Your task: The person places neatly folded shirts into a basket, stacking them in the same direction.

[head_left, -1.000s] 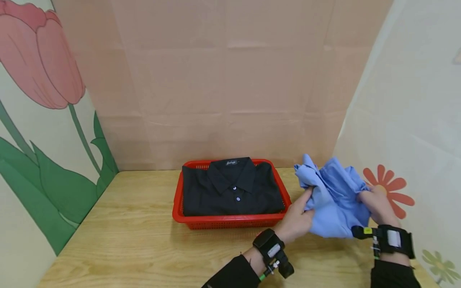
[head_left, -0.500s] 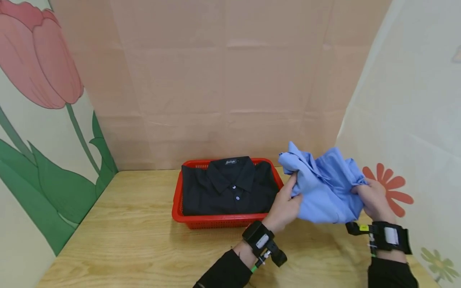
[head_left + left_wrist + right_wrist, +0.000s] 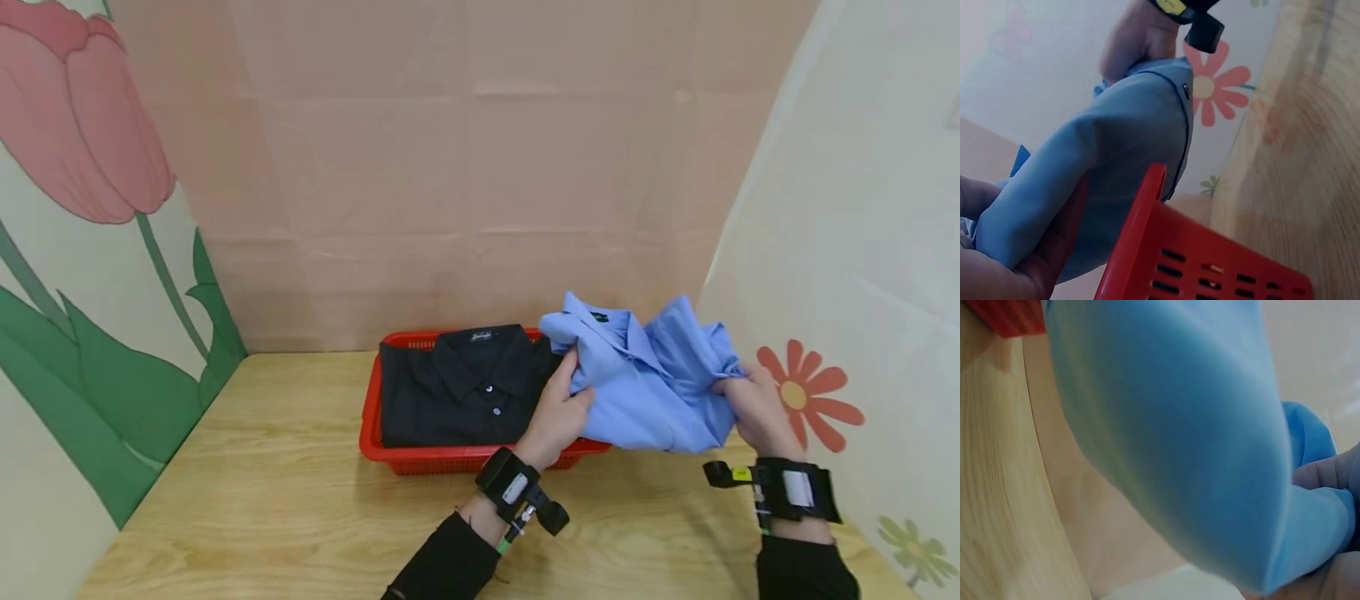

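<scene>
A light blue collared shirt (image 3: 637, 392), loosely bunched, hangs between both hands above the table. My left hand (image 3: 557, 414) pinches its left edge, thumb on one side and fingers on the other, as the left wrist view also shows. At the shirt's right edge, my right hand (image 3: 759, 408) grips a fold of the cloth. The shirt's left part is over the right end of a red plastic basket (image 3: 450, 460). Inside that basket lies a black shirt (image 3: 450, 400), folded flat with its collar and buttons up.
The wooden table (image 3: 247, 483) carries the basket near its back edge. A brown covered wall (image 3: 465, 167) rises behind it. To the right stands a pale wall with a red flower (image 3: 810, 393); a tulip picture (image 3: 90, 125) covers the left wall.
Both hands have moved left with the blue shirt, from right of the basket to partly over its right end. The shirt has also risen a little, and its collar label now shows.
</scene>
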The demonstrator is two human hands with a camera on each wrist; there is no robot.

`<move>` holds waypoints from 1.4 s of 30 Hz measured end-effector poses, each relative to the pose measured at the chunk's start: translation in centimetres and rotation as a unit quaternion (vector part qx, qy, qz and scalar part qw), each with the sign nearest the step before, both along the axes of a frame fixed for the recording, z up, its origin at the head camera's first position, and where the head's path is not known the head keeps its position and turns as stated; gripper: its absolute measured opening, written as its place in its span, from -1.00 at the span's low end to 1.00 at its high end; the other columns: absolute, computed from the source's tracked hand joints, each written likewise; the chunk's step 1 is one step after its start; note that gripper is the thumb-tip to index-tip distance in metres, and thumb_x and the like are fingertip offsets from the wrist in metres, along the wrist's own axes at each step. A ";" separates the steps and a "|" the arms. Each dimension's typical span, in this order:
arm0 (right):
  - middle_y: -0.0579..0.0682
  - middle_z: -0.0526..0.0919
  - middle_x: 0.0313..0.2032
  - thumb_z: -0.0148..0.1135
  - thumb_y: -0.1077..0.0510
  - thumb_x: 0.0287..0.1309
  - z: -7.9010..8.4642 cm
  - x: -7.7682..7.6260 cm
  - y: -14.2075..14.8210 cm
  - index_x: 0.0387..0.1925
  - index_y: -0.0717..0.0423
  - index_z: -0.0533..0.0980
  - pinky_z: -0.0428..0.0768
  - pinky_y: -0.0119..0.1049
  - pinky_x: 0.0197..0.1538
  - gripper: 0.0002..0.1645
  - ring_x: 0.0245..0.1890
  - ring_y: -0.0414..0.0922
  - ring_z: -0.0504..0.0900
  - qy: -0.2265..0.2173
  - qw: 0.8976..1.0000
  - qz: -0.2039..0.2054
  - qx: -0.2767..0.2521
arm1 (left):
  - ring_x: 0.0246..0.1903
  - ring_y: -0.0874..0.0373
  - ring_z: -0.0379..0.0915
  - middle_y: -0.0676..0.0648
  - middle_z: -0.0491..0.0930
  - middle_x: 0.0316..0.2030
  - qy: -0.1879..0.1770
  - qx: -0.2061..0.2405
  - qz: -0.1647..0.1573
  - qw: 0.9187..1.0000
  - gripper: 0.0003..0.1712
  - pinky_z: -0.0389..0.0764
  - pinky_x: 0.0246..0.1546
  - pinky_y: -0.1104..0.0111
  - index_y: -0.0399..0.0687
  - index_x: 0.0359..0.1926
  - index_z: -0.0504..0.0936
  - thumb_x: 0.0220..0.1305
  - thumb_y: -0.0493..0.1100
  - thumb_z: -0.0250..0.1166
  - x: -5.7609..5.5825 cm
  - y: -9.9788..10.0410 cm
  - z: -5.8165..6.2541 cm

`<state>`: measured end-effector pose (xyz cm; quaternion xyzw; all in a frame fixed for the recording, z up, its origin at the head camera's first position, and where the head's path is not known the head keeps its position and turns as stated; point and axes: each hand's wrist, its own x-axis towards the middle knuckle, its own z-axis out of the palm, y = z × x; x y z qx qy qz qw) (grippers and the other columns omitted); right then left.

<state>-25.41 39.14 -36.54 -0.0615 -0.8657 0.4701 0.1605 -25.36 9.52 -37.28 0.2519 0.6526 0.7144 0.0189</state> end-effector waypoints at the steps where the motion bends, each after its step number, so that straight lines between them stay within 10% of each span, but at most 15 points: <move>1: 0.20 0.29 -0.12 -0.05 0.43 0.17 0.1 0.0 -0.3 -0.50 0.37 0.23 0.41 -0.49 -0.27 -0.85 -0.05 0.08 0.31 0.003 1.000 0.001 0.000 | 0.45 0.36 -0.11 0.29 0.01 0.48 -0.006 0.001 0.004 1.000 -0.19 0.01 0.46 0.23 0.23 0.54 0.02 0.38 -0.35 0.04 -0.1 -0.2 0.0; 18: 0.10 0.24 -0.12 -0.04 0.44 0.17 0.9 0.6 -4.0 -0.42 0.30 0.26 0.41 -0.45 -0.25 -0.90 -0.04 0.05 0.26 0.011 0.997 -0.002 -0.079 | 0.49 0.24 -0.15 0.17 -0.06 0.52 -0.046 -0.007 0.020 0.999 -0.16 -0.02 0.48 0.15 0.14 0.56 -0.07 0.38 -0.30 0.05 -0.8 -4.6 -0.6; 30: -0.14 0.29 -0.02 -0.02 0.57 0.14 1.6 0.6 -7.1 -0.35 0.08 0.46 0.45 -0.55 -0.06 -0.66 0.14 -0.11 0.20 0.081 0.950 0.100 -0.284 | 0.50 0.20 -0.17 0.12 -0.10 0.54 -0.064 0.017 0.020 0.998 -0.16 -0.05 0.49 0.13 0.06 0.56 -0.11 0.39 -0.35 0.04 -1.6 -8.5 -0.3; 38: 0.01 0.08 0.39 -0.03 0.50 0.24 1.5 0.3 -9.8 0.42 0.19 0.20 -0.09 0.08 0.49 -0.29 0.43 -0.04 -0.02 0.055 0.948 0.144 -0.278 | 0.50 0.15 -0.15 0.12 -0.07 0.53 -0.053 0.007 0.024 0.998 -0.20 -0.07 0.49 0.07 0.12 0.56 -0.06 0.42 -0.33 0.03 -1.8 -11.6 -0.1; 42: -0.04 0.20 0.31 0.03 0.46 0.27 1.3 0.2 -10.8 0.36 0.19 0.30 0.28 -0.27 0.39 -0.37 0.36 -0.10 0.11 0.063 0.940 0.172 -0.289 | 0.48 0.11 -0.09 0.11 -0.04 0.53 -0.067 0.015 0.017 0.998 -0.21 -0.07 0.49 0.04 0.14 0.55 -0.04 0.42 -0.32 0.04 -2.0 -13.0 -0.1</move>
